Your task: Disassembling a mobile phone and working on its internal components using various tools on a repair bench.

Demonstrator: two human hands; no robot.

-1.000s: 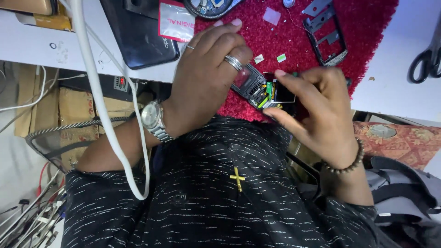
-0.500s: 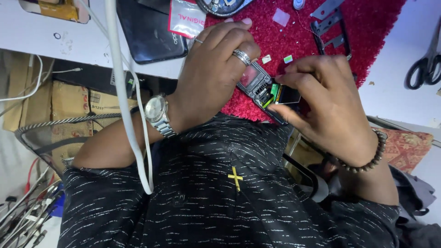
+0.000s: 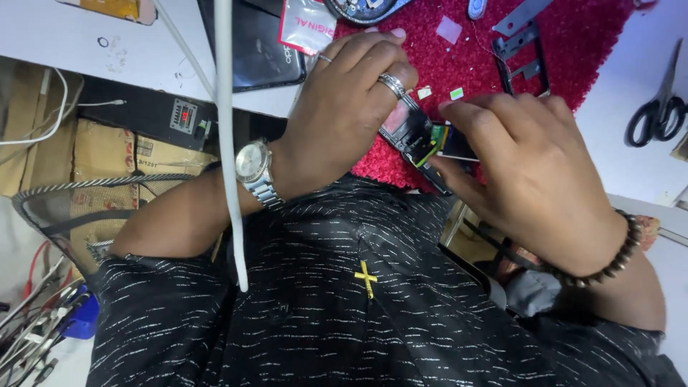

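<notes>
A white workbench (image 3: 86, 64) is being viewed from above, with a red fuzzy mat (image 3: 573, 43) laid across its right part. A small opened phone body with green circuit board exposed (image 3: 423, 136) is being held between both hands at the near edge of the mat, just above the dark patterned shirt (image 3: 344, 308). The left hand (image 3: 344, 115) is being curled over the device's left end, fingers closed down on it, a silver ring on one finger and a silver wristwatch (image 3: 252, 166) on the wrist. The right hand (image 3: 530, 172) is being closed on the device's right end, thumb under and fingertips on top, a dark beaded bracelet (image 3: 609, 261) on the wrist. Most of the device is being hidden by the fingers.

On the mat beyond the hands, a black phone frame piece (image 3: 523, 50) and small pale square bits (image 3: 450, 30) are lying loose. A black flat phone (image 3: 251, 43) is lying on the bench left of the mat, with a red and white packet (image 3: 304, 25) touching it. Black-handled scissors (image 3: 656, 107) are lying on the white surface at the right, well apart from the hands. A white cable (image 3: 226, 143) is hanging down across the left forearm. Cardboard boxes (image 3: 100, 158) are being seen under the bench at left.
</notes>
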